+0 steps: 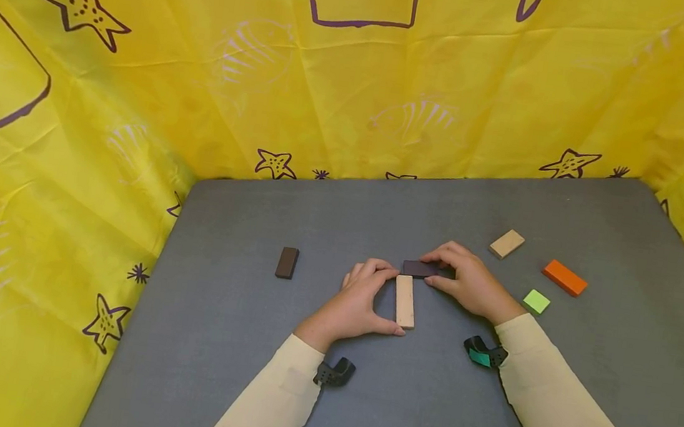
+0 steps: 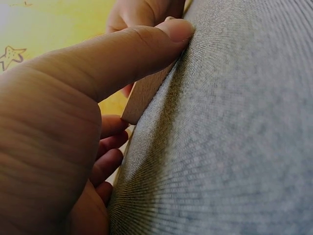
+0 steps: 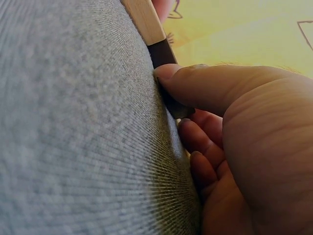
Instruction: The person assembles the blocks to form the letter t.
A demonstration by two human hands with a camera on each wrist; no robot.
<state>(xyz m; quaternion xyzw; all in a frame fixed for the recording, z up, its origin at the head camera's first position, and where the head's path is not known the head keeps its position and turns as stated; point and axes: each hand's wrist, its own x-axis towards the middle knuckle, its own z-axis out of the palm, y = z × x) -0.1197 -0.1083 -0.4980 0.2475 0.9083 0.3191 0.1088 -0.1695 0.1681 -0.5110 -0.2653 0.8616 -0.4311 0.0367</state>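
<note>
A long pale wooden block [image 1: 405, 301] lies on the grey table, pointing away from the person. My left hand [image 1: 363, 299] grips it lengthwise, thumb at the near end and fingertips at the far end. Across that far end lies a dark block [image 1: 417, 269], its left part right at the pale one. My right hand [image 1: 466, 280] pinches the dark block near its right end, thumb in front and fingers behind. In the right wrist view, the dark block [image 3: 163, 52] meets the end of the pale block [image 3: 145, 20]. The left thumb partly hides the pale block [image 2: 149, 93] in the left wrist view.
A dark brown block [image 1: 286, 262] lies apart on the left. Right of the hands are a small wooden block [image 1: 507, 243], an orange block [image 1: 565, 278] and a lime green block [image 1: 536, 301]. Yellow printed cloth [image 1: 344, 98] hangs behind the grey table [image 1: 225, 313].
</note>
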